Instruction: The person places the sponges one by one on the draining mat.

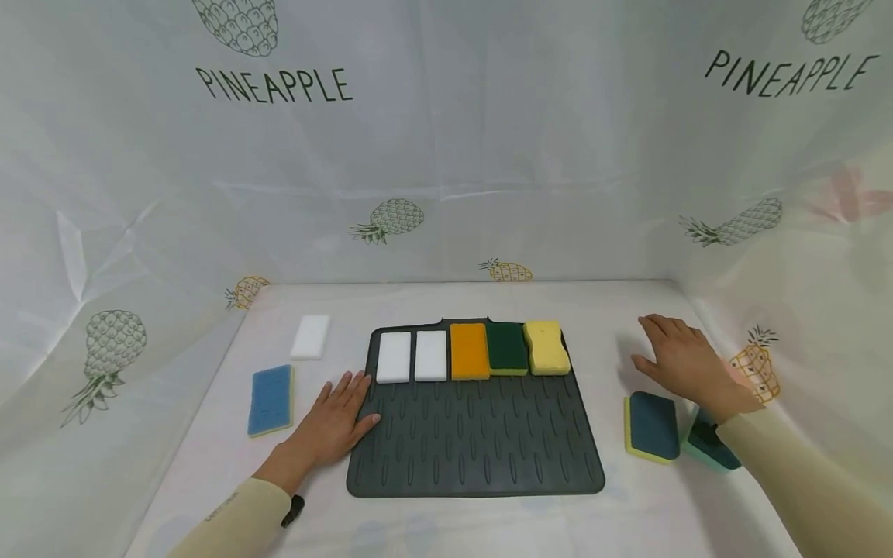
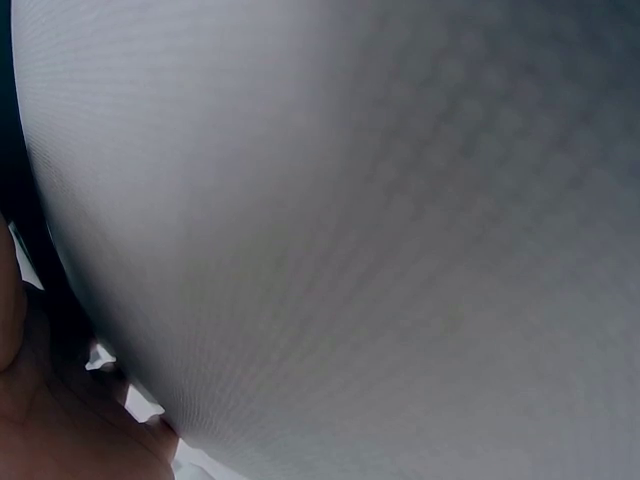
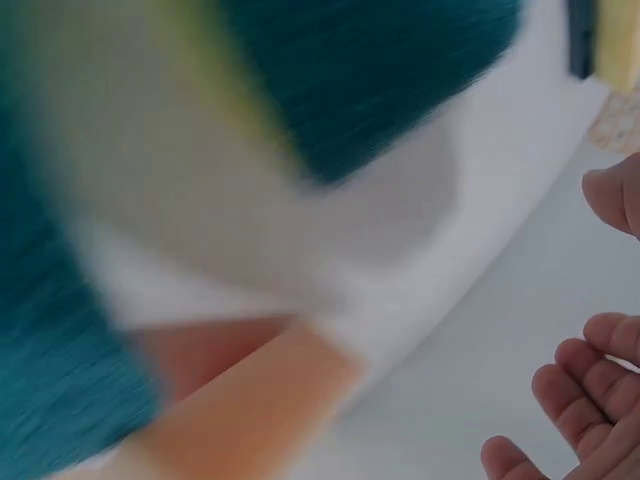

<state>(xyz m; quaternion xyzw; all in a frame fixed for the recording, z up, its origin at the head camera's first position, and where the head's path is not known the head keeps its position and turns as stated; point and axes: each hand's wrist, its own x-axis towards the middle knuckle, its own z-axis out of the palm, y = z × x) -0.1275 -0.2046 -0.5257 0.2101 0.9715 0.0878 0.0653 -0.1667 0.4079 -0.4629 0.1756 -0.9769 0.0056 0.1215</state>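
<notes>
On the white tabletop [image 1: 488, 527] in front of you lies one dark grey ribbed mat [image 1: 474, 434], the largest thing here. Along its far edge sit five sponges in a row: two white sponges [image 1: 412, 356], one orange sponge [image 1: 469, 351], one dark green sponge [image 1: 507, 348] and one yellow sponge [image 1: 546, 348], each just beside the next. Four more sponges lie off the mat. To your left are a blue sponge [image 1: 270, 399] and a lone white sponge [image 1: 310, 336], well apart from the row. To your right a teal sponge with a yellow underside [image 1: 652, 426] lies beside a second teal sponge [image 1: 708, 443], partly hidden under your right forearm. Your left hand [image 1: 336, 422] rests flat, fingers straight, with its fingertips over the mat's left edge. Your right hand [image 1: 680, 360] hovers or rests on the table beyond the teal pair, fingers spread and holding nothing. Both wrist views are too blurred to add more.
</notes>
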